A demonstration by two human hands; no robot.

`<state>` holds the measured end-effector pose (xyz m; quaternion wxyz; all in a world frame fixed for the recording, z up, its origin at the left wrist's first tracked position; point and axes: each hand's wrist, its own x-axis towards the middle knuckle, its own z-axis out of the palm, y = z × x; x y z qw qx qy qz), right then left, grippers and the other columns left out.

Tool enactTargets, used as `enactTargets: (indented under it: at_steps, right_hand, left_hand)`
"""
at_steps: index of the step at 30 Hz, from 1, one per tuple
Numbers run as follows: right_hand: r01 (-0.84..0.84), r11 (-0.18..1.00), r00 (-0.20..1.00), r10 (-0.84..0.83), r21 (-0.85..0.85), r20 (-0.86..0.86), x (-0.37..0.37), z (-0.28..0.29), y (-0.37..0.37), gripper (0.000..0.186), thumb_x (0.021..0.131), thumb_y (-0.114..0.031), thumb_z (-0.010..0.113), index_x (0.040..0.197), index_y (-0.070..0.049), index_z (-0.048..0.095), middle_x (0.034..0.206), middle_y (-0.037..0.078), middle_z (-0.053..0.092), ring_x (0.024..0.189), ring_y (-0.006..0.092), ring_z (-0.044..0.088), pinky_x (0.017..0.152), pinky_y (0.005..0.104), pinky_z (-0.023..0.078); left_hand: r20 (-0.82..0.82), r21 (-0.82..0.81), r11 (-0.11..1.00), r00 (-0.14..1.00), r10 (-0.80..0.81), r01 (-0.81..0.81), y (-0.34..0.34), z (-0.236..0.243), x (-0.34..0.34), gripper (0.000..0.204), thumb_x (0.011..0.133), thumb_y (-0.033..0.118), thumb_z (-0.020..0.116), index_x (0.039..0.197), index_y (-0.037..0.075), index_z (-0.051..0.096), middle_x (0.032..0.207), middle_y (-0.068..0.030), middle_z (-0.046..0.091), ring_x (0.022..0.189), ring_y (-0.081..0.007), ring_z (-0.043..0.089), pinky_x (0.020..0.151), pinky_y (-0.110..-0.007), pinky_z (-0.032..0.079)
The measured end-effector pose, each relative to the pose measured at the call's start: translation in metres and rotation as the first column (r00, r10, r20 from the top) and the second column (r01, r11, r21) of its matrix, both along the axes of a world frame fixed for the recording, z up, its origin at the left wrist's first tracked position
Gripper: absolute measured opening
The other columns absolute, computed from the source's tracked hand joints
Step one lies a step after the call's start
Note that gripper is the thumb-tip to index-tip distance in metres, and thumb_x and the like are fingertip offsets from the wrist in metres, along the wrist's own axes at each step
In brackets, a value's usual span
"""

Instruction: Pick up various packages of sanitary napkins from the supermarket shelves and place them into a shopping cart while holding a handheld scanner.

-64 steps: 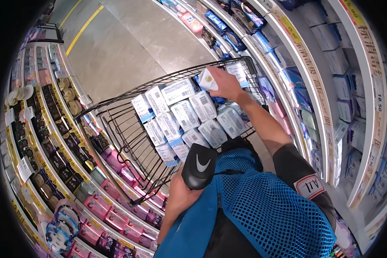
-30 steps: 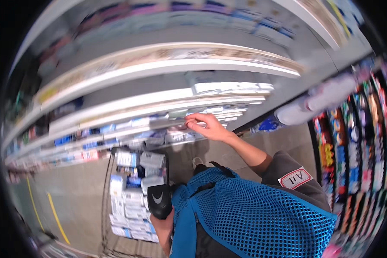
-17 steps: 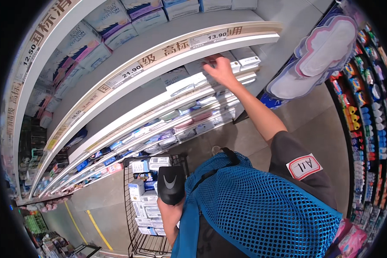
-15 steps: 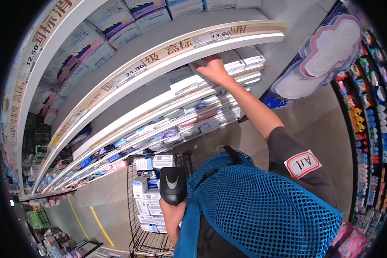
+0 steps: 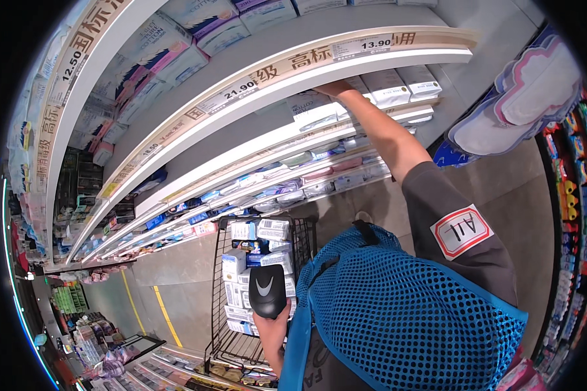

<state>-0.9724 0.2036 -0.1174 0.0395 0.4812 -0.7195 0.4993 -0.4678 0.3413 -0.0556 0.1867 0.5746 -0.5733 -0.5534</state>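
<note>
My left hand [image 5: 272,327] is wrapped round a black handheld scanner [image 5: 267,290] with a grey curved mark on its top. Beneath it stands a black wire shopping cart [image 5: 216,280] holding stacked white packs [image 5: 234,262]. On the right, my arm stretches forward to a shelf, and my right hand [image 5: 336,89] is partly under the edge of the shelf above. The fingers of that hand are hidden, so any grip cannot be made out. It is at a white sanitary-pad pack [image 5: 314,118]; more white packs [image 5: 386,96] stand just right of it.
A curved shelf edge [image 5: 277,83] with price labels overhangs my right hand. Cloud-shaped hanging signs [image 5: 528,98] stick out at the shelf's right end. Racks of colourful goods [image 5: 569,195] line the far right. A blue mesh vest [image 5: 424,313] bulges in front of me.
My right hand has reached further under the upper shelf edge, and its fingers have gone out of sight. The view has shifted, bringing more of the cart into it. The scanner stays in my left hand.
</note>
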Motion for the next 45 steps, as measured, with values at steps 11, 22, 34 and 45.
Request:
enactTargets:
  at_steps: [11,22,34,45]
  right_hand:
    - [-0.054,0.983,0.957,0.000,0.177,0.292,0.015,0.029,0.042,0.060,0.076,-0.043,0.066,0.119,-0.004,0.053,0.120,0.014,0.053,0.109,0.0245,0.051,0.094,0.0348,0.041]
    - [-0.222,0.871,-0.036,0.441,-0.438,0.897,0.043,0.026,0.126,0.042,0.089,-0.034,0.052,0.117,-0.003,0.053,0.110,0.009,0.061,0.100,0.0215,0.060,0.089,0.0350,0.046]
    - [-0.023,0.748,-0.560,0.540,-0.663,0.628,0.185,-0.038,0.194,0.056,0.086,-0.039,0.050,0.128,-0.004,0.044,0.123,0.016,0.052,0.112,0.0311,0.051,0.096,0.0459,0.039]
    - [-0.260,0.865,-0.411,0.303,-0.429,0.860,0.232,0.010,0.159,0.059,0.078,-0.023,0.057,0.128,0.003,0.039,0.117,0.020,0.053,0.104,0.0282,0.056,0.091,0.0442,0.046]
  left_hand:
    - [-0.052,0.020,0.999,0.998,-0.031,0.032,-0.008,-0.003,0.006,0.029,0.073,0.001,0.073,0.098,-0.002,0.059,0.088,-0.0055,0.063,0.077,-0.0100,0.058,0.069,-0.023,0.045]
    - [-0.033,-0.022,0.985,0.985,-0.171,0.170,-0.022,0.001,-0.007,0.028,0.070,0.001,0.073,0.095,-0.004,0.061,0.086,-0.0089,0.066,0.077,-0.0129,0.061,0.070,-0.026,0.047]
    - [-0.117,-0.154,0.878,0.874,-0.472,0.453,-0.032,0.030,-0.013,0.045,0.066,-0.001,0.074,0.108,-0.001,0.056,0.099,-0.0099,0.063,0.084,-0.0155,0.061,0.073,-0.029,0.049]
    - [-0.039,-0.166,0.865,0.873,-0.486,0.474,-0.024,0.031,0.012,0.052,0.065,0.000,0.074,0.113,0.000,0.055,0.108,-0.0120,0.061,0.093,-0.0185,0.060,0.081,-0.032,0.047]
